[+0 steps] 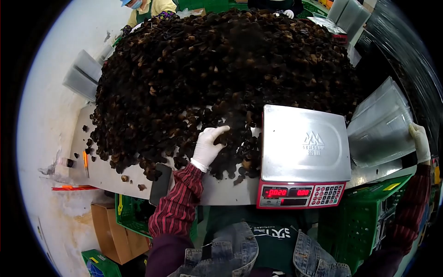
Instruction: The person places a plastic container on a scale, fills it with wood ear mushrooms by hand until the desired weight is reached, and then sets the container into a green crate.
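My left hand (208,147), in a white glove, rests at the near edge of a big heap of dried black fungus (221,60). Its thumb and index finger are apart in a curve, and nothing shows between them. My right hand (420,143), also gloved, is stretched far right. It pinches the outer edge of a stack of clear plastic bags (383,127); which bags it grips is not clear. Between my hands stands a red digital scale (304,143). Its steel plate is bare and the red display reads about -0.020.
A dark phone (160,184) lies at the table's (221,194) front edge, left of my forearm. An orange pen (85,164) lies further left. Green crates (346,226) stand below right. Two co-workers (152,9) are across the heap, near another scale (340,38).
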The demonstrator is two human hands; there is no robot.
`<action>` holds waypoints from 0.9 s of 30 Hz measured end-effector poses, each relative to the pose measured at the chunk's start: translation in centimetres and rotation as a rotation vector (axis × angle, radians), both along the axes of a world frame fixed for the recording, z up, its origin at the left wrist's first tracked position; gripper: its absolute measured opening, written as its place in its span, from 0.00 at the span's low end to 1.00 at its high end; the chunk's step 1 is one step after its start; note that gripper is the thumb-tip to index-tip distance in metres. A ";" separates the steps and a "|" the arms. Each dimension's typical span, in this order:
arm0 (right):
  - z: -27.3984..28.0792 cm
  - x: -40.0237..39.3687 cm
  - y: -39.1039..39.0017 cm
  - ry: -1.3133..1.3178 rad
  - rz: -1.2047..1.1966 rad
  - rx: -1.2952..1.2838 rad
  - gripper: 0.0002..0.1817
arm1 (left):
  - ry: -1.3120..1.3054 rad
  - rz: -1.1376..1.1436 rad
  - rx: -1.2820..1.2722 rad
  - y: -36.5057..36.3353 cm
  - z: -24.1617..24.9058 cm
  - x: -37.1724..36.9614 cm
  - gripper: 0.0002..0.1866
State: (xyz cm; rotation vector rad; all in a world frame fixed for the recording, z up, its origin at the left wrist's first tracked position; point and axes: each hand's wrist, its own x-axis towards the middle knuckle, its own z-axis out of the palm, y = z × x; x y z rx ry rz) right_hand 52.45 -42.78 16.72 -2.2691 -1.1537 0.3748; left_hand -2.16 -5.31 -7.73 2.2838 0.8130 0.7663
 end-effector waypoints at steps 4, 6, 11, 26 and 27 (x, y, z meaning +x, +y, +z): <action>-0.7 1.8 -0.2 0.094 -0.038 0.012 0.20 | -0.167 0.017 -0.089 -1.2 1.0 -0.1 0.28; -1.7 3.6 -0.7 0.113 -0.048 0.017 0.20 | -0.152 0.011 -0.085 -1.8 1.9 -0.2 0.26; -3.4 6.6 -2.2 0.074 -0.367 0.687 0.21 | -0.090 0.001 -0.067 -2.8 2.6 -1.0 0.19; -12.3 -31.0 8.4 -0.782 0.344 0.166 0.07 | 0.572 0.986 0.070 -3.6 1.5 -38.4 0.22; -13.5 -31.2 8.5 -0.681 0.408 0.129 0.10 | 0.723 0.977 0.070 -4.2 1.0 -39.7 0.25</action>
